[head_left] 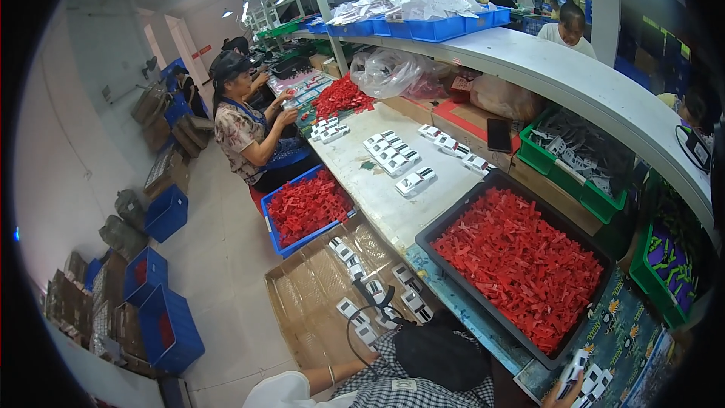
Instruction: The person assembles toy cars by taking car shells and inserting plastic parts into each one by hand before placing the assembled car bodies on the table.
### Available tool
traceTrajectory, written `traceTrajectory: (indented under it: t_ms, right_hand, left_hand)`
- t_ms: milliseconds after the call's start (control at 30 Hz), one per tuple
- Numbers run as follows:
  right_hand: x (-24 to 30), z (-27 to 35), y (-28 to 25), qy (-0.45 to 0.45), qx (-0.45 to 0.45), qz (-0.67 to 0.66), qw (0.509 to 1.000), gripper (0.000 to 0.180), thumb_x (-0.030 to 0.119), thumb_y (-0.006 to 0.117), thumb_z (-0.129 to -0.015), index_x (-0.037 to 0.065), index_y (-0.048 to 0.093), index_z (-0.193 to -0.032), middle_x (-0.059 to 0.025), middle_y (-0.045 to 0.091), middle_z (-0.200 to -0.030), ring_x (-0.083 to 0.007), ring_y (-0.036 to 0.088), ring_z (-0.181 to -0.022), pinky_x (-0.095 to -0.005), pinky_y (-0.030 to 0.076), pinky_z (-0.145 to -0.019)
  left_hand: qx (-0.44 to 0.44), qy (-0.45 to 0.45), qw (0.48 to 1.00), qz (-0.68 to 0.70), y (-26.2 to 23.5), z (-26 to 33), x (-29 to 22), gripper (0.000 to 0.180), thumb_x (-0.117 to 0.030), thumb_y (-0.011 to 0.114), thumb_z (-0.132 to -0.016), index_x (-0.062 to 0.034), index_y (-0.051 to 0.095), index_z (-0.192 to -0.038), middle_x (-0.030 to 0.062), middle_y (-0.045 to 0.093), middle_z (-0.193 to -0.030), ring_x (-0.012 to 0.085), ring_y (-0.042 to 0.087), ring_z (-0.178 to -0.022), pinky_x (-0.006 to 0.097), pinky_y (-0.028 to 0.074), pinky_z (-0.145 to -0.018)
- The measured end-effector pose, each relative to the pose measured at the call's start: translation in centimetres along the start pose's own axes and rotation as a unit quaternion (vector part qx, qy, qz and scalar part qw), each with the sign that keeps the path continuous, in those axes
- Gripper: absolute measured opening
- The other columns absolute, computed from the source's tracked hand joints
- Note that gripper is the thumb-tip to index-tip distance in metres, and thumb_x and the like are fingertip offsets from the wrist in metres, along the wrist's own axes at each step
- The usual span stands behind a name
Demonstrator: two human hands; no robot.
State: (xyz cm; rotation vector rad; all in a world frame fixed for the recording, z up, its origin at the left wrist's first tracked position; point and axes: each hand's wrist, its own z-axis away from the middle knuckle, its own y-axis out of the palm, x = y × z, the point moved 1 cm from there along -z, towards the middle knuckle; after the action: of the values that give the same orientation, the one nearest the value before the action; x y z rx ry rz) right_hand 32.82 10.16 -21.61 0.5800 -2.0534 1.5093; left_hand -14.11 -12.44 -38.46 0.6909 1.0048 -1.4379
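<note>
One black tray of red plastic pieces on the desk, one blue crate of the same beside it, right hand at the lower edge grasping a white part, left hand hidden, grip impossible to tell, one cardboard box below.

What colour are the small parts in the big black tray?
Red, seen in the head view: the small parts fill the black tray.
</note>
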Motion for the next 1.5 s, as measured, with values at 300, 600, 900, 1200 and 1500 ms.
traceTrajectory:
  t_ms: [300,600,900,1200,1500]
  right_hand:
    - [5.1,-4.5,-4.6,0.058,0.007,-0.267,0.962,0.044,0.028,0.046,-0.099,0.004,0.048,-0.135,-0.0182,0.043,-0.14,-0.034,0.048,-0.121,-0.0419,0.042,-0.096]
    - [16.3,-9.0,1.6,-0.104,0.287,-0.352,0.885,0.043,0.001,0.061,-0.073,-0.003,0.054,-0.115,-0.012,0.06,-0.108,-0.0193,0.061,-0.101,-0.0307,0.046,-0.091]
    - [23.5,-15.9,7.5,-0.04,0.416,-0.505,0.755,0.034,0.022,0.055,-0.091,0.001,0.055,-0.117,-0.0074,0.06,-0.106,-0.0168,0.061,-0.094,-0.0286,0.05,-0.078]
    - [17.3,-20.3,14.4,-0.382,0.172,0.123,0.899,0.027,0.012,0.072,-0.071,0.009,0.066,-0.097,-0.0126,0.058,-0.1,-0.0316,0.057,-0.094,-0.0431,0.051,-0.075]
    - [19.6,-22.1,13.4,-0.406,0.2,0.206,0.868,0.012,0.01,0.071,-0.069,0.009,0.068,-0.08,-0.0102,0.063,-0.085,-0.0297,0.063,-0.088,-0.0423,0.051,-0.071]
  left_hand:
    - [0.163,0.003,0.924,-0.345,-8.5,0.3,3.8,0.049,-0.034,0.058,-0.091,-0.0008,0.054,-0.127,0.0246,0.056,-0.124,0.0329,0.052,-0.118,0.037,0.042,-0.098]
    - [-0.079,0.305,0.847,-0.427,-5.0,-5.7,-33.0,0.039,-0.025,0.063,-0.087,-0.0089,0.055,-0.122,0.0102,0.056,-0.121,0.0265,0.054,-0.112,0.038,0.047,-0.09]
    - [-0.107,0.563,0.745,-0.343,4.1,-18.9,-41.4,0.049,0.0,0.058,-0.076,-0.0111,0.054,-0.123,0.0091,0.063,-0.094,0.0263,0.059,-0.087,0.038,0.044,-0.075]
    - [0.115,0.227,0.916,0.31,5.8,-29.7,-42.2,0.027,-0.019,0.052,-0.096,-0.0033,0.058,-0.117,0.0062,0.066,-0.097,0.0135,0.064,-0.082,0.028,0.052,-0.071]
    - [0.188,0.231,0.874,0.384,8.3,-35.9,-42.8,0.056,-0.054,0.032,-0.099,-0.0081,0.053,-0.124,0.0095,0.066,-0.105,0.0177,0.066,-0.083,0.031,0.054,-0.07]
